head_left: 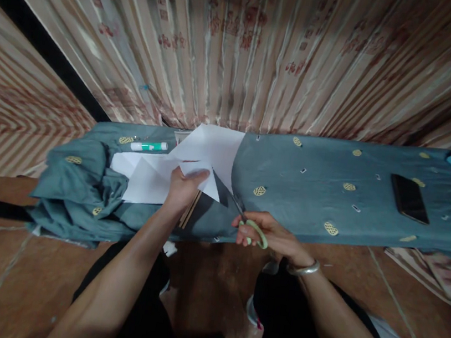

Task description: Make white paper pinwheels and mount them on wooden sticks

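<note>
Two forearms (125,283) | right hand (272,237): one scissors (244,217) | left hand (184,187): paper (151,177) | one tube (149,146)

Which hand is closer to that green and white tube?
Left. The left hand, on white paper, is slightly right of the tube; the right hand, holding scissors, is farther right.

Left forearm (121,283) slants up from lower left, left hand (186,186) pinching near centre; right hand (277,236), just right of centre, has curled fingers (247,231).

Paper (151,178) looks matt, scissors (242,214) metal w/ plastic hdls (261,237), cloth (302,185) matt, phone (410,199) glossy, bangle (306,269) shiny metal.
</note>
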`<state>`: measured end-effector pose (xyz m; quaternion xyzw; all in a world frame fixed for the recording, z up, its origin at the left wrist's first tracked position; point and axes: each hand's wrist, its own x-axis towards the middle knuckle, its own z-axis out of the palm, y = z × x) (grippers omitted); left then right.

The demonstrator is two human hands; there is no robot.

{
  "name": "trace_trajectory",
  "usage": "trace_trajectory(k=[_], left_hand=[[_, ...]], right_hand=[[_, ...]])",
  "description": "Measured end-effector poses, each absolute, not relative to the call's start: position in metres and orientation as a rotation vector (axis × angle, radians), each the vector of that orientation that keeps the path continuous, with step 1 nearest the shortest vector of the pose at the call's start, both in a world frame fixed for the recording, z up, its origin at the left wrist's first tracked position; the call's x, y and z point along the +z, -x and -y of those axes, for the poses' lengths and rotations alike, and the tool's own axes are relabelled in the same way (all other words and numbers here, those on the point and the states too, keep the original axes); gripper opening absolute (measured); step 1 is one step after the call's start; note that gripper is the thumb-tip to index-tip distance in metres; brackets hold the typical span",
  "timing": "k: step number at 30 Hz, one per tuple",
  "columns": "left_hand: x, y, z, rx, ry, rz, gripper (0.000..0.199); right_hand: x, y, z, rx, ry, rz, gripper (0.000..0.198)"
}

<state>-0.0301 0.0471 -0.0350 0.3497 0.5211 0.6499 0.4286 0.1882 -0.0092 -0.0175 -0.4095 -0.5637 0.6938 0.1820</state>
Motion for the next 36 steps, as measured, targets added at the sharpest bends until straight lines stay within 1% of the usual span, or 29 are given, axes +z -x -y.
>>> trace_trajectory(k=[2,3,6,8,10,12,14,18,22,26,28,32,36], left_hand=[[-0.033,0.034,-0.048,1.608,-0.878,-1.336,0.029],[-0.032,0.035,-0.047,1.591,-0.896,-1.354,0.03],[-0.031,0.033,-0.043,1.484,-0.998,-1.397,0.031],[-0.03,0.03,-0.04,1.354,-1.089,-1.419,0.032],[-0.03,0.026,-0.036,1.209,-1.213,-1.418,0.031],[-0.031,0.021,-0.033,1.07,-1.372,-1.38,0.029],[-0.033,0.018,-0.031,0.967,-1.513,-1.331,0.029],[-0.035,0.015,-0.029,0.863,-1.604,-1.302,0.029],[-0.03,0.013,-0.03,0.905,-1.365,-1.241,0.034],[-0.027,0.009,-0.031,1.144,-0.914,-0.983,0.042],[-0.027,0.007,-0.029,1.209,-0.749,-0.851,0.042],[-0.032,-0.004,-0.019,1.152,-0.663,-0.783,0.034],[-0.033,-0.018,-0.011,1.131,-0.614,-0.823,0.036]], right_hand=[[-0.011,-0.207,0.003,1.996,1.117,1.6,0.05],[-0.01,-0.214,-0.001,1.948,1.125,1.57,0.052],[-0.01,-0.229,-0.013,1.71,1.181,1.397,0.056],[-0.013,-0.23,-0.019,1.544,1.202,1.236,0.056],[-0.016,-0.227,-0.025,1.45,1.204,1.133,0.058],[-0.018,-0.224,-0.028,1.405,1.206,1.108,0.058],[-0.018,-0.221,-0.03,1.374,1.23,1.123,0.053],[-0.02,-0.216,-0.03,1.408,1.321,1.121,0.046],[-0.022,-0.212,-0.031,1.483,1.321,1.037,0.042],[-0.023,-0.209,-0.034,1.384,1.249,0.832,0.038],[-0.025,-0.206,-0.035,1.33,1.209,0.758,0.039],[-0.033,-0.199,-0.037,1.256,1.18,0.702,0.042],[-0.037,-0.186,-0.033,1.264,1.174,0.735,0.04]])
